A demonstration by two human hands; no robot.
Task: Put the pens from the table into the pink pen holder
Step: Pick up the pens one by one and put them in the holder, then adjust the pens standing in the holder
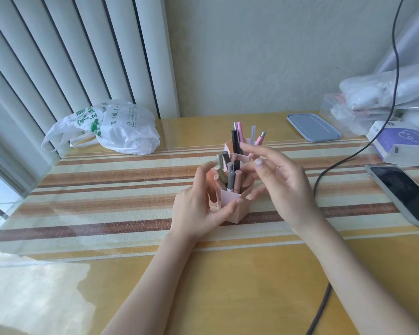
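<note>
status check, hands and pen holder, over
Left hand grips the pink pen holder at its front cell. Right hand open beside it, holding nothing. Pens stand inside; none seen loose on the table. Nothing in the way.

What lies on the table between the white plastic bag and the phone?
In the head view, the pink pen holder full of pens stands between the white plastic bag and the phone, with both hands around it.

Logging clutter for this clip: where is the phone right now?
The phone lies face up at the table's right edge, just in front of the purple box and right of the black cable.
</note>
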